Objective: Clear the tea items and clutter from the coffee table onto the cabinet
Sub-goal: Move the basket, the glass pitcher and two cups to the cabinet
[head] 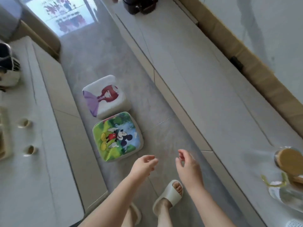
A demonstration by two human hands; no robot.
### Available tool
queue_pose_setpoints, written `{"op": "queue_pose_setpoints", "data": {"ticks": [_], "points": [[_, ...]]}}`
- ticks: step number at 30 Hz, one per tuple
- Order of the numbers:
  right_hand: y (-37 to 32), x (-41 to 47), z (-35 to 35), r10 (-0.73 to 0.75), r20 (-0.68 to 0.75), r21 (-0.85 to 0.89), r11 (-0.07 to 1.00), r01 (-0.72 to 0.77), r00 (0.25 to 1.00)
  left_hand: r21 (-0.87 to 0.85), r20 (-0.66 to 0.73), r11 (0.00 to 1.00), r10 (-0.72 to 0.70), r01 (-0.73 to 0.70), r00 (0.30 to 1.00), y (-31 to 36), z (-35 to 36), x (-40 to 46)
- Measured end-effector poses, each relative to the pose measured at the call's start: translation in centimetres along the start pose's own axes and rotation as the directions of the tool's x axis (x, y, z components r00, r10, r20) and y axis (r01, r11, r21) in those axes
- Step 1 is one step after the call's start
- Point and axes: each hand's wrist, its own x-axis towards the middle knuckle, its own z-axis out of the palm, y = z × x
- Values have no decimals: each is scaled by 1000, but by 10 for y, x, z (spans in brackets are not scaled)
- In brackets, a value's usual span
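Note:
The pale coffee table (pixel 32 177) runs down the left side. Two small tea cups (pixel 25 123) (pixel 30 150) lie on it near a tray edge (pixel 4 136) at the far left. The long low cabinet (pixel 205 89) stretches along the right. A glass teapot with a wooden lid (pixel 288 163) stands on the cabinet's near right end. My left hand (pixel 143 165) and my right hand (pixel 188 167) hang over the floor between the two, fingers loosely curled, holding nothing.
Two cushioned stools, one with a cartoon mouse (pixel 118 136) and one with a purple-dressed figure (pixel 105 95), stand on the floor beside the coffee table. A dark item (pixel 141 4) sits at the cabinet's far end. A dark-and-white object (pixel 8 68) rests on the table's far left.

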Motion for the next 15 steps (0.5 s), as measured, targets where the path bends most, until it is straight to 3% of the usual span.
{"op": "queue_pose_setpoints", "data": {"ticks": [7, 15], "points": [[-100, -37, 98, -167, 284, -181, 958, 224, 944, -212, -125, 976, -68, 41, 990, -69, -129, -26], [-211, -82, 190, -261, 481, -314, 840, 443, 837, -378, -268, 926, -96, -13, 959, -126, -252, -53]]}}
